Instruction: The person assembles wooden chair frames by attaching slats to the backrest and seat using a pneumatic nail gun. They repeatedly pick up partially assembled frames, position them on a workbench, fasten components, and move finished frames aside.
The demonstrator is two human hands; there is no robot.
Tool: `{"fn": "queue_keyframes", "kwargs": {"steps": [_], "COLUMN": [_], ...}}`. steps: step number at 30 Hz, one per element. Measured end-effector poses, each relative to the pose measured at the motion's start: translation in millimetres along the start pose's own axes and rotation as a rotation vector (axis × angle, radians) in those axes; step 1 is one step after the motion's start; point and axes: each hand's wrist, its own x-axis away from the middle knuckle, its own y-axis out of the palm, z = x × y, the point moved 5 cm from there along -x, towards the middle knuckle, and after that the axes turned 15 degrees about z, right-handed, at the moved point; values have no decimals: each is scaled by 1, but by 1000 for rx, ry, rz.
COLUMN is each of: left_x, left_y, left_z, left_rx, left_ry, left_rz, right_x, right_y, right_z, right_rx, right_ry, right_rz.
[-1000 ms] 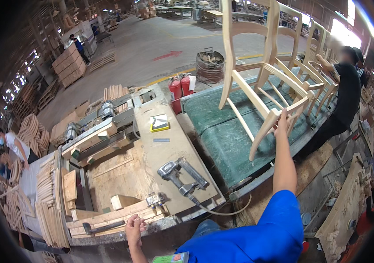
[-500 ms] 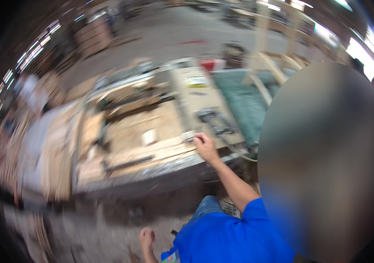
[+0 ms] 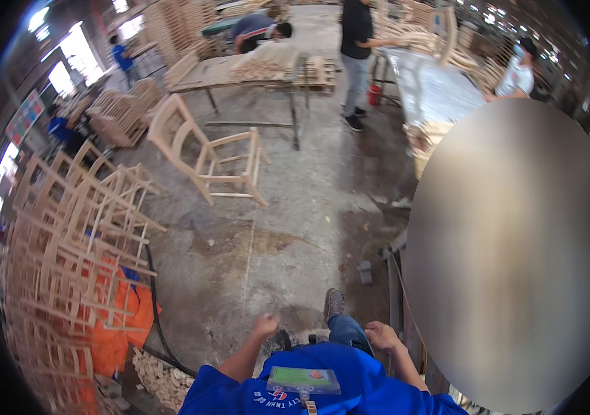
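Note:
My left hand [image 3: 265,324] hangs in front of my body, curled into a loose fist with nothing in it. My right hand [image 3: 380,335] is low beside my right leg, fingers relaxed and empty. Both are above the stained concrete floor [image 3: 274,228], near my shoe [image 3: 334,302]. An unfinished wooden chair frame [image 3: 205,149] lies tipped on the floor well ahead of me, out of reach of both hands.
Stacked bare chair frames [image 3: 73,235] over an orange cloth [image 3: 118,304] fill the left. A black hose [image 3: 156,311] and small wood pieces [image 3: 160,377] lie lower left. A workbench [image 3: 260,66] with wood parts and several people stand at the back. A blurred oval [image 3: 516,256] hides the right.
The view has swung away from the workbench and green table to the open floor. My right hand left the chair frame and the bench; both hands now hang empty near my body.

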Motion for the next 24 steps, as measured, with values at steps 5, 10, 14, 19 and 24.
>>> {"fn": "queue_keyframes", "kwargs": {"steps": [5,10,14,19,24], "left_x": [-22,-72,-135,-245,-417], "left_y": [-24,-41,-59,-116,-250], "left_z": [-32,-10,22,67,168], "left_rx": [-153,154,429,562,79], "left_ry": [-121,-308,-383,-264,87], "left_rz": [-70,84,152,206,651], "right_x": [-92,-210,-302,-387,-413], "right_y": [12,-11,-18,2,48], "right_z": [-19,-48,-119,-242,-289], "right_rx": [-53,-247,-230,-437,-515], "right_ry": [155,360,269,203,322], "right_rz": [-114,-65,-24,47,201]}}
